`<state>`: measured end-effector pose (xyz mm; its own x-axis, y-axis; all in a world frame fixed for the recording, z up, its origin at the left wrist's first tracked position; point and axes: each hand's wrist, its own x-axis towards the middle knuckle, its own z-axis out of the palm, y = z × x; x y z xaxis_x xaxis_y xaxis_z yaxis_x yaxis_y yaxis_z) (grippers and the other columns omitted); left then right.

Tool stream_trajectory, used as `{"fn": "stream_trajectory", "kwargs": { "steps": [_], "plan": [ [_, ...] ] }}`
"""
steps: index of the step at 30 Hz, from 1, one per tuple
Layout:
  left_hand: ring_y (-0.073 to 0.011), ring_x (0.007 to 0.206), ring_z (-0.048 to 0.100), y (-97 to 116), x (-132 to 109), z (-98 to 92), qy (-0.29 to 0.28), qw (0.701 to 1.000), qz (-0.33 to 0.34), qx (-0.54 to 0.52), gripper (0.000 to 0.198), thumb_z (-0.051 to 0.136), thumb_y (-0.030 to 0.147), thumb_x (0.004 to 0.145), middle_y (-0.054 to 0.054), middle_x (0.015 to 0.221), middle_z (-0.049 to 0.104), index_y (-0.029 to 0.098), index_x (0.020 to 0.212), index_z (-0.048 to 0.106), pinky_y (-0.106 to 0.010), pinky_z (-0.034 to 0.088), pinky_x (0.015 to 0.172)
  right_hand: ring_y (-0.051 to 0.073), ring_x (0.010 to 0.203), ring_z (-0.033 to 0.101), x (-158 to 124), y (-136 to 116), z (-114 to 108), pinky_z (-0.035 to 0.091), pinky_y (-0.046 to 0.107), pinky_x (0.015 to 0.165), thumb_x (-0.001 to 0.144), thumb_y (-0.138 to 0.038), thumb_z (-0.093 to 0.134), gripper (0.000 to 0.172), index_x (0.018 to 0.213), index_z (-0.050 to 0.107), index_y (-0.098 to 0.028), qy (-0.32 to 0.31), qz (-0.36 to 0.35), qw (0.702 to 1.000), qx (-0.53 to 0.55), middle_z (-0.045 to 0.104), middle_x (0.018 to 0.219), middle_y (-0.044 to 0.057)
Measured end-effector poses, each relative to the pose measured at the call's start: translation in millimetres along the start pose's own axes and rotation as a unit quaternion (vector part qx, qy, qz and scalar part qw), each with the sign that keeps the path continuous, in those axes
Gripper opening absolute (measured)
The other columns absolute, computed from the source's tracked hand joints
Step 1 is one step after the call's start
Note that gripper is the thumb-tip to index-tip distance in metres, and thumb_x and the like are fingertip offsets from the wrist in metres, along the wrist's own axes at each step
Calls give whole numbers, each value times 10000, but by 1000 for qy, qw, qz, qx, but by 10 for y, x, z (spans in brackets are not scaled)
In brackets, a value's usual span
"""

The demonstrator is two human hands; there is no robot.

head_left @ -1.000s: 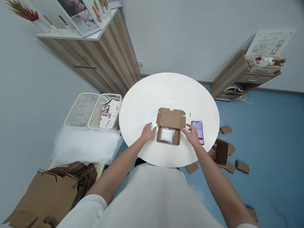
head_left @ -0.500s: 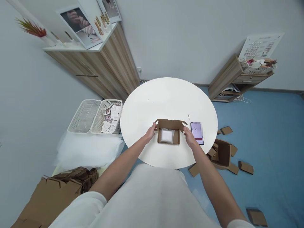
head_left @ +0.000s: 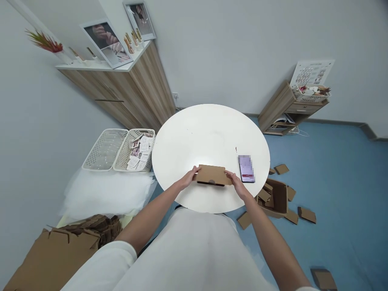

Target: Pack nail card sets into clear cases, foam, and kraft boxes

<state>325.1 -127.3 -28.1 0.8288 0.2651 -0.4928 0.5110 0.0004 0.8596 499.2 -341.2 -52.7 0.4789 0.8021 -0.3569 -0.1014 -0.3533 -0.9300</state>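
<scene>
A small brown cardboard box (head_left: 211,174) rests near the front of the round white table (head_left: 209,125). Its lid is folded over, with a dark gap along the front edge, so the white packet inside is hidden. My left hand (head_left: 191,176) grips the lid's left end, fingers on the side and thumb near the top. At the right end, my right hand (head_left: 235,180) is closed on the lid's side in the same way. A phone (head_left: 246,168) with a lit screen lies just right of my right hand.
Left of the table are a basket of printed cards (head_left: 140,151), a basket of clear packets (head_left: 104,149), white sheets (head_left: 106,190) and stacked flat cardboard (head_left: 57,254). A larger carton (head_left: 279,198) with small boxes around it stands on the floor at right.
Both hands have brought the box's lid forward and down over the opening, covering the white packet. The view has shifted slightly.
</scene>
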Motion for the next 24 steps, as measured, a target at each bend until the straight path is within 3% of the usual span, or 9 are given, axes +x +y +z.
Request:
{"fn": "stream_trajectory", "kwargs": {
  "steps": [3, 6, 9, 13, 16, 19, 21, 24],
  "plan": [
    [-251, 1196, 378, -49, -75, 109, 42, 994, 11, 100, 636, 148, 601, 835, -93, 1342, 379, 235, 1295, 393, -378, 343, 944, 215, 1175, 400, -131, -21, 41, 316, 405, 964, 815, -605, 277, 570, 1234, 451, -260, -8, 4, 998, -68, 441, 1286, 70],
    [-289, 1223, 316, -128, -136, 235, 116, 961, 49, 246, 585, 270, 593, 818, -99, 1350, 341, 245, 1259, 434, -442, 301, 969, 223, 1187, 376, -252, -56, 126, 316, 406, 968, 802, -580, 343, 553, 1232, 454, -252, 15, -4, 983, -184, 417, 1276, 85],
    [-304, 1223, 288, -221, -184, 358, 141, 916, 100, 362, 535, 340, 582, 800, -76, 1367, 306, 286, 1234, 448, -485, 285, 960, 257, 1223, 311, -334, -68, 256, 289, 428, 972, 780, -568, 405, 520, 1191, 497, -264, 18, -12, 950, -313, 363, 1304, 91],
    [-320, 1220, 280, -329, -209, 495, 155, 884, 88, 432, 545, 373, 591, 781, -97, 1389, 257, 276, 1218, 452, -498, 263, 951, 297, 1276, 195, -356, -17, 425, 241, 473, 968, 769, -568, 430, 495, 1162, 509, -277, 20, 12, 902, -431, 269, 1373, 89],
    [-317, 1241, 258, -362, -219, 529, 149, 886, 65, 435, 582, 384, 601, 769, -104, 1410, 220, 278, 1252, 405, -489, 237, 961, 293, 1283, 188, -346, 31, 469, 251, 461, 954, 788, -537, 423, 482, 1187, 477, -272, 22, 37, 895, -443, 250, 1385, 99],
    [-311, 1269, 225, -349, -233, 485, 152, 903, 31, 400, 680, 373, 616, 764, -111, 1424, 198, 273, 1338, 252, -484, 223, 967, 264, 1253, 273, -358, 55, 438, 269, 429, 950, 811, -498, 397, 478, 1228, 425, -267, 29, 38, 906, -421, 301, 1363, 98],
    [-314, 1262, 245, -335, -234, 439, 152, 914, 6, 375, 781, 414, 620, 737, -129, 1393, 269, 248, 1370, 147, -484, 233, 960, 236, 1202, 360, -382, 64, 411, 287, 400, 947, 818, -487, 381, 500, 1259, 382, -251, 31, 33, 919, -393, 374, 1318, 95],
    [-311, 1210, 334, -333, -219, 405, 129, 927, -4, 351, 849, 537, 573, 673, -115, 1290, 419, 258, 1359, 149, -456, 281, 933, 230, 1142, 432, -427, 93, 406, 308, 389, 937, 785, -502, 434, 601, 1305, 309, -227, 20, 24, 936, -352, 452, 1258, 96]
  ]
}}
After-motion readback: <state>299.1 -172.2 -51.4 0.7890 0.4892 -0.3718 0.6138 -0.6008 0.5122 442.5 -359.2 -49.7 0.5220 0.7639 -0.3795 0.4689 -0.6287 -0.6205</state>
